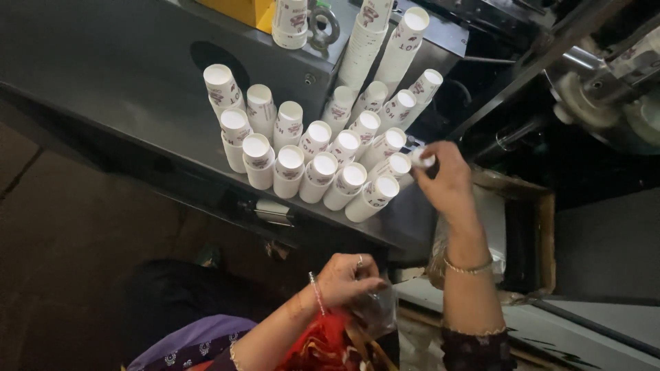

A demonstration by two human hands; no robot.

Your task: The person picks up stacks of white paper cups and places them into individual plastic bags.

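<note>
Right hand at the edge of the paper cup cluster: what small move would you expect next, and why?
Probably setting the small white cup down at the open right edge of the cluster of upturned paper cups. The right hand pinches it just beside the outermost cups, above the dark metal surface. The left hand grips a clear plastic bag lower down, away from the cups.
</note>
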